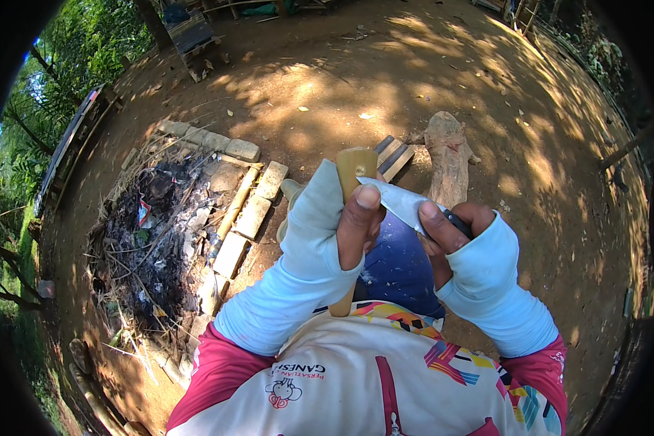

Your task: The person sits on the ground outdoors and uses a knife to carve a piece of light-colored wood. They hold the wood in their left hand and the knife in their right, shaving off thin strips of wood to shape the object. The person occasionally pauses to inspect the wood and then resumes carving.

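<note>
My left hand (349, 218), in a pale blue sleeve that covers the palm, grips a yellowish bamboo stick (355, 166) held upright in front of my chest. Its thumb presses against the flat of a knife blade (400, 202). My right hand (454, 225) holds the knife by its dark handle, and the blade lies across the top part of the bamboo stick. The lower end of the stick shows below my left wrist, near my shirt.
A thick log (447, 156) lies on the bare dirt just beyond my hands, with flat wood pieces (392, 156) beside it. To the left is an ash and debris pile (156, 232) edged by stone blocks (251, 214). A wooden bench (192, 36) stands far back.
</note>
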### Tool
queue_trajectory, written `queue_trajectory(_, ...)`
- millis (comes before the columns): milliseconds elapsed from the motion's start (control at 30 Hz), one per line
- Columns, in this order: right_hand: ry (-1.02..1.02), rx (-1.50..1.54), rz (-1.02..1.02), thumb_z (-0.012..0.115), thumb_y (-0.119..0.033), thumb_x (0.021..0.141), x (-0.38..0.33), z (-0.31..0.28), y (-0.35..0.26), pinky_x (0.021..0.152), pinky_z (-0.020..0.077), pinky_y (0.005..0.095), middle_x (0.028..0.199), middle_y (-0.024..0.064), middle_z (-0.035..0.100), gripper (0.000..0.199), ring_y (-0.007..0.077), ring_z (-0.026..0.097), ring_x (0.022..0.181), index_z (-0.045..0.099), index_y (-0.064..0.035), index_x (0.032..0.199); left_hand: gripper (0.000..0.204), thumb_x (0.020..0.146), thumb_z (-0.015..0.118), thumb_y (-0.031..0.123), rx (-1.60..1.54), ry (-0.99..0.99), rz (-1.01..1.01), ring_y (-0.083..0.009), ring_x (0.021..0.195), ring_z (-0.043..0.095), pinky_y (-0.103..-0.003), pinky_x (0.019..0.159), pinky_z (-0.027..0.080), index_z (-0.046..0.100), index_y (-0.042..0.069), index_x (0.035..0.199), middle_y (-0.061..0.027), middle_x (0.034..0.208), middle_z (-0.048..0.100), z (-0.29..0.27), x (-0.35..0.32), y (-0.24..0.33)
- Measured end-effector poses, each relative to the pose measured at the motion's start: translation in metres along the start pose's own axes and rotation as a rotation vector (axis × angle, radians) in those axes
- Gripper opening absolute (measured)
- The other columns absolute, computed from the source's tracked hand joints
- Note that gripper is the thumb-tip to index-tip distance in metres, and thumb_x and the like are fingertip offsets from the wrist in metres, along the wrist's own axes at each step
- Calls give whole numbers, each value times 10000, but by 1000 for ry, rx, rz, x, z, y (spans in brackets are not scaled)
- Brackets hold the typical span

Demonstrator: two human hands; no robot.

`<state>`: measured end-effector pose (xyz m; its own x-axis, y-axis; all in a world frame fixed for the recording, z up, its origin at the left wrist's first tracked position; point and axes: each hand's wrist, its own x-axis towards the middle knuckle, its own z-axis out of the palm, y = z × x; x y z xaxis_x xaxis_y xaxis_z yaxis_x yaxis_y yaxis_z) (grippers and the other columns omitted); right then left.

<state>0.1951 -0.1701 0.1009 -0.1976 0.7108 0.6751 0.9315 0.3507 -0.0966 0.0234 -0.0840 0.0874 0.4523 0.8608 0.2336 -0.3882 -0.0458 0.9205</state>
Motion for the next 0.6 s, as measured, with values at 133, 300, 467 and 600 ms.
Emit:
queue_trajectory(133,-22,-2,14,786,-150,767,0,2,-1,403,421,334,662,36,549,550,198,542,496,630,-257,1284,365,978,585,395,0,38,-32,-55,530,430,-203,461,342,509,49,1067,12,663,476,0,0,-2)
queue_trajectory(300,-28,-12,20,787,-148,757,0,3,-1,402,420,332,661,39,553,560,198,543,496,631,-236,1288,363,978,588,393,17,49,-24,-55,526,424,-202,455,328,511,55,1084,10,665,477,-1,2,-6)
queue_trajectory(467,-20,-19,15,784,-129,748,-1,7,0,408,425,336,682,48,561,555,204,550,504,642,-211,1278,334,984,580,391,-9,67,-61,-46,553,452,-201,473,357,531,61,1000,26,666,490,-1,3,-6)
queue_trajectory(600,-12,-30,23,785,-125,733,-2,10,-2,422,435,341,709,61,570,565,209,559,525,644,-194,1276,322,985,583,380,-27,73,-55,-47,551,453,-204,470,351,534,62,987,25,661,494,-2,4,-8)
